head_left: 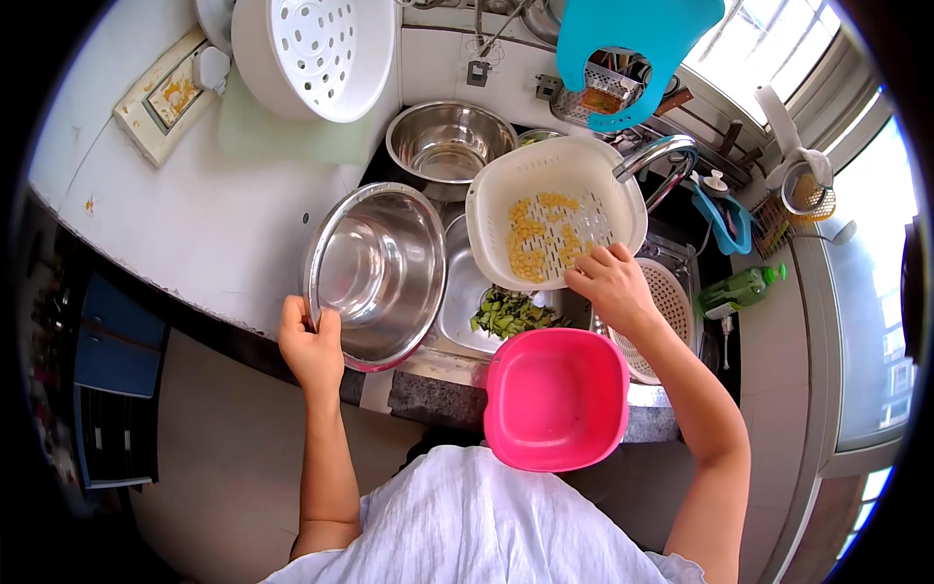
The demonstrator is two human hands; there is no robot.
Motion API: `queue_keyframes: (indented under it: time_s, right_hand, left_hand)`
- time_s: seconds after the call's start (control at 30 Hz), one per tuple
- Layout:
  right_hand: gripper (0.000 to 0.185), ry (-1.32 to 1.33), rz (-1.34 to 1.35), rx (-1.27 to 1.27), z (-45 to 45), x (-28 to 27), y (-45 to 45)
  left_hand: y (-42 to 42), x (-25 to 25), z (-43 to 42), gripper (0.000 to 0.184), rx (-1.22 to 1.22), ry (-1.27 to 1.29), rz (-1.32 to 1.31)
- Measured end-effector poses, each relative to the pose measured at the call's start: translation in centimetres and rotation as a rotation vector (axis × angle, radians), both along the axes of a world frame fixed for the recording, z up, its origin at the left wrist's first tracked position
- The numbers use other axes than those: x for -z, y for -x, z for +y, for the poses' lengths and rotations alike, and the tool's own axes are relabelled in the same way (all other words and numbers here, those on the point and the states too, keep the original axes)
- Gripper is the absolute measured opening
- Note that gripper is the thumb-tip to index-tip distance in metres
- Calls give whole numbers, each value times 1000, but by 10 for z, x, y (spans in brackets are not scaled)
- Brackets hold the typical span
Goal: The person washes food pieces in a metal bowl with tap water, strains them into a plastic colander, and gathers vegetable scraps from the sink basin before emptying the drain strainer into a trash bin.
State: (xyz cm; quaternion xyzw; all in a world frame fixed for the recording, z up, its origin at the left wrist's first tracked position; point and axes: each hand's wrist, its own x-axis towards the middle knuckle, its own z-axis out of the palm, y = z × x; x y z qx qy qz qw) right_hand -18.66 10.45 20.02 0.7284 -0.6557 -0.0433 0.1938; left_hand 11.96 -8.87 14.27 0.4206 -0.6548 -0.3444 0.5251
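My left hand [312, 343] is closed on the rim of a large steel bowl [384, 277], tilted and with nothing in it, at the left edge of the sink. With my right hand [611, 282] I grip the near right edge of a white colander [491, 219], which holds yellow kernels or beans [527, 238] and hangs over the sink beside the faucet [671, 146]. Chopped green vegetable pieces [511, 313] lie in the sink [457, 307] below it. A pink basin [559, 399] stands at the counter's front edge, its inside bare.
Behind the sink is a second steel bowl [452, 146]. A round strainer [671, 300] sits at the right, near a green bottle [739, 290] and a blue holder [728, 219]. A white perforated basket [321, 54] and a turquoise item [632, 39] are higher up.
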Motion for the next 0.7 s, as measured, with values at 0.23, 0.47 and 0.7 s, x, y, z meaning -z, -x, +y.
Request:
queue_keyframes:
  time_s: [0.23, 0.47, 0.7]
  right_hand:
    - [15, 207, -368, 159, 19, 17, -3]
    - [16, 240, -439, 168, 29, 31, -15]
    - [19, 282, -426, 129, 26, 53, -26]
  left_hand:
    - [-5, -1, 4, 19, 7, -32, 13]
    - [-2, 3, 3, 19, 18, -17, 17]
    - [0, 6, 6, 19, 41, -28, 35]
